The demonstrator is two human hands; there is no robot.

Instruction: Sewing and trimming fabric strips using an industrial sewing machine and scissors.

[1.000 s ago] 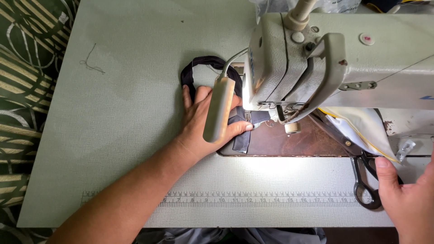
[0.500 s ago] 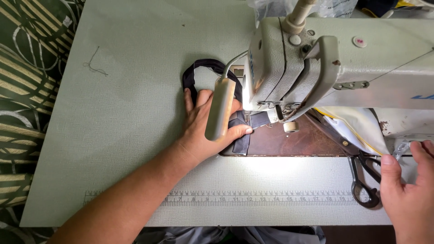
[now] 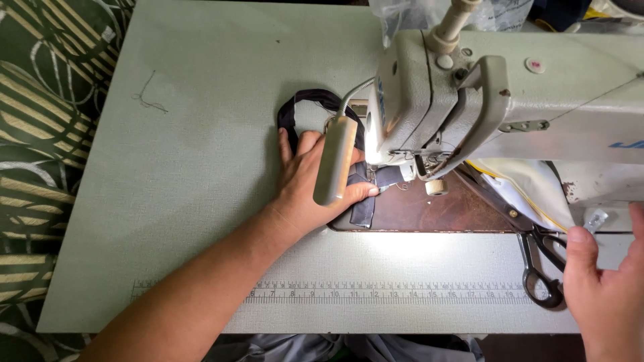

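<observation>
Left hand (image 3: pixel 315 184) flat, open, pressing dark strap (image 3: pixel 365 201) at needle; strap loops away far-left. Right hand (image 3: pixel 607 291) open, empty, just right of scissors (image 3: pixel 540 261).

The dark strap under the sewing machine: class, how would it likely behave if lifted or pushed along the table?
The dark strap curls in a loose loop behind the left hand, so it is probably floppy and would sag when lifted. It looks thin and flat, so likely light. Pushed, it would probably bunch up rather than slide; it lies flat under the hand pressing it to the table.
</observation>
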